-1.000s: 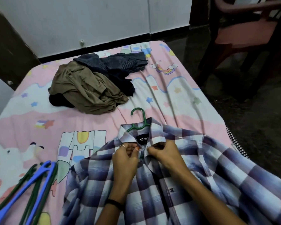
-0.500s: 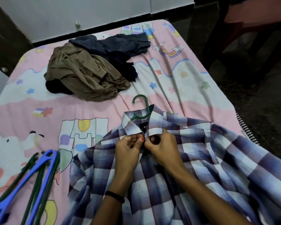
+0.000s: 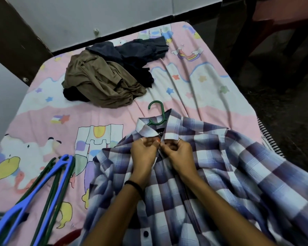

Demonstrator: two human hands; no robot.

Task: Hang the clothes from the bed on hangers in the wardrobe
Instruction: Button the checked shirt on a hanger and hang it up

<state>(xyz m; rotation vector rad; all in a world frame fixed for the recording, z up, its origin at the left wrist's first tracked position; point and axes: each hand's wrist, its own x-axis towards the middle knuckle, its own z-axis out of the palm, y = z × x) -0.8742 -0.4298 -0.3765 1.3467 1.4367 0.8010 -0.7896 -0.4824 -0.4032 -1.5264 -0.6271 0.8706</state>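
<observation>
The plaid shirt [image 3: 194,183] is spread flat on the bed [image 3: 194,82], front side up, with a green hanger [image 3: 156,112] tucked inside so only the hook and neck are seen poking out past the collar. The shirt's top placket, right under the collar, is pinched by both hands: the left hand [image 3: 145,157] on one edge, the right hand [image 3: 180,155] on the other, fingertips almost touching in the middle. A black band is worn on the left wrist. Further up the bed a heap is piled: a brown garment [image 3: 100,82] with dark clothes [image 3: 137,52] behind it. Spare hangers [image 3: 43,189], blue and green, are laid at the near left corner.
</observation>
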